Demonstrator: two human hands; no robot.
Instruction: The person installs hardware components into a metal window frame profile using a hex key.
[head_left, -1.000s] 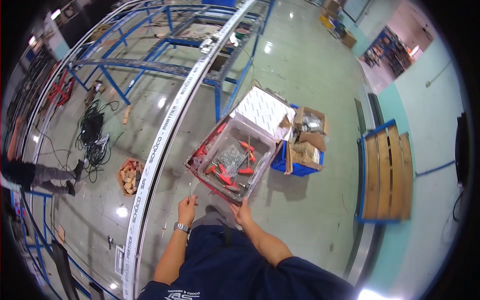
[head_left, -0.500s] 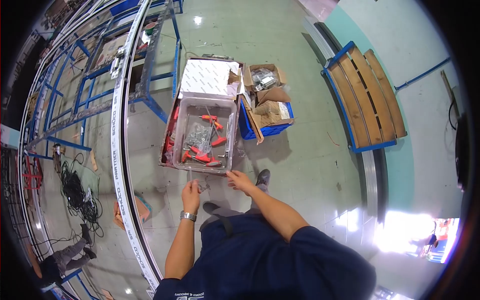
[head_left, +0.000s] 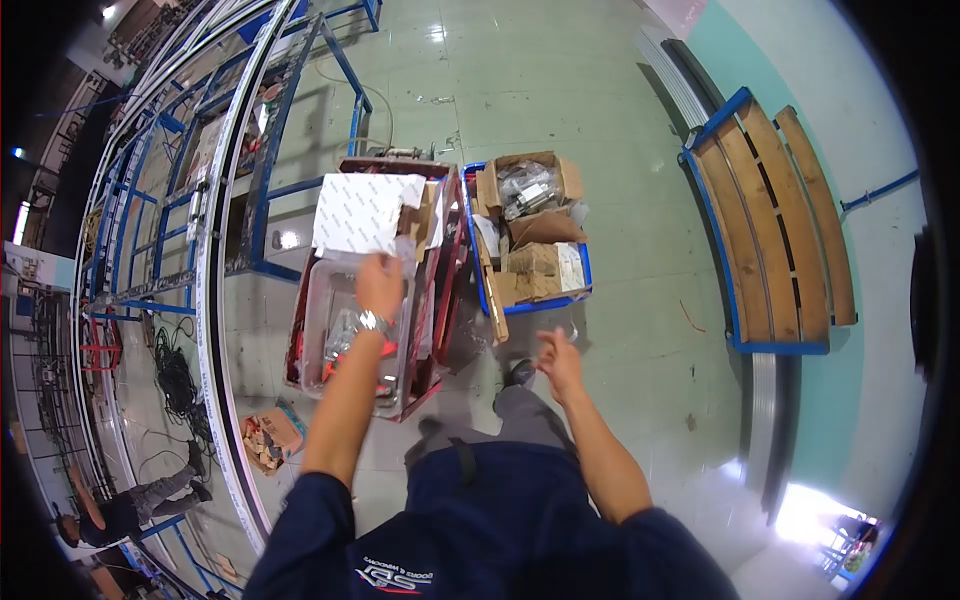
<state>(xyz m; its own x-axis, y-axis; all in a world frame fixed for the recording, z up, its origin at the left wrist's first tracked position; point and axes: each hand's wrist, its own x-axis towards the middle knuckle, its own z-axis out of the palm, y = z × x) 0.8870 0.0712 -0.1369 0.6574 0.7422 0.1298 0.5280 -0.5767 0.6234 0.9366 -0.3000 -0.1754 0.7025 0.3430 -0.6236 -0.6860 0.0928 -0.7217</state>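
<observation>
Here, left hand (head_left: 380,285): stretched forward at arm's length, back of the hand to the camera, over the far end of the clear bin (head_left: 322,300) and just below the white sheet (head_left: 365,212).
Left grip: fingers curled down out of sight; could not tell whether they were together or apart, nor whether they held anything.
Wristwatch (head_left: 373,322): metal band on the left wrist, above the bin's middle.
Right hand (head_left: 560,358): raised at the right side, motion-blurred, over the green floor (head_left: 640,330) just below the blue crate (head_left: 530,298).
Right grip: fingers loosely apart, palm open, hanging in the air and touching nothing.
Clear bin: sat inside a red tray (head_left: 447,262) on the floor; red-handled tools (head_left: 338,366) and a bag of small metal parts (head_left: 345,330) lay in it, partly hidden by the forearm.
White sheet: patterned, propped at a tilt at the far end of the red tray.
Blue crate: just right of the red tray, filled with opened cardboard boxes (head_left: 530,185).
Long profile (head_left: 203,300): white lettered strip lying on blue trestles (head_left: 300,150), left of the tray.
Slatted bench (head_left: 785,210): wood in a blue frame, well apart at right.
Other person (head_left: 120,512): lower left, beyond the profile, near coiled cables (head_left: 178,372).
</observation>
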